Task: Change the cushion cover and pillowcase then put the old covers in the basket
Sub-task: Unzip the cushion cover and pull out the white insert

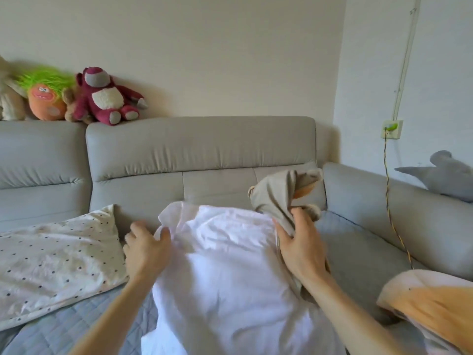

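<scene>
Beige crumpled cover clutched in right hand; left hand slack on white pillow

The bottom edge cuts off the white pillow and the orange cushion.
</scene>
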`<action>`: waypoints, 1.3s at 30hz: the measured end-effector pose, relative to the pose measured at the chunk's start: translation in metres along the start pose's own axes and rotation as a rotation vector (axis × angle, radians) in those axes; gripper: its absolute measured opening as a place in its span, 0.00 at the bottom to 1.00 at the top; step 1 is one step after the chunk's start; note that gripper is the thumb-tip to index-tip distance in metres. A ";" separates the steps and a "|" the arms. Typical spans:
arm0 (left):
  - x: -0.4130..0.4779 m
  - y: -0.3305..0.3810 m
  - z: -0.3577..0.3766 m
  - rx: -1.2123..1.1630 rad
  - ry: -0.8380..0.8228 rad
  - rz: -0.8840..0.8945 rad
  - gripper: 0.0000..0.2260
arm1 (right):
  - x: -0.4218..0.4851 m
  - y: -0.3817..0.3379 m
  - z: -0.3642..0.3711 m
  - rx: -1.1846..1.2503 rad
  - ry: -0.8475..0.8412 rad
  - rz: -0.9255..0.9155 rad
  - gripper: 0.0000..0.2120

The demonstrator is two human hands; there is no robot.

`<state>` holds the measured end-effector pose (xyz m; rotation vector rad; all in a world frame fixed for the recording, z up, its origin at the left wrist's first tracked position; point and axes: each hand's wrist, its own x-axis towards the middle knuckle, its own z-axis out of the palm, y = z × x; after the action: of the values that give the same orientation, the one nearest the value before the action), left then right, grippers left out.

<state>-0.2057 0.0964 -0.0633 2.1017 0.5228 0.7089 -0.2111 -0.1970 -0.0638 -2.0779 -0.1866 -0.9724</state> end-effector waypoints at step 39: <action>0.029 0.133 0.025 0.333 0.032 0.855 0.25 | 0.049 0.035 -0.051 -0.186 0.296 0.085 0.09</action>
<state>-0.1526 0.0236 0.0417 2.6291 -0.3128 1.1846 -0.1917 -0.2662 -0.0326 -2.0571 0.1496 -1.2694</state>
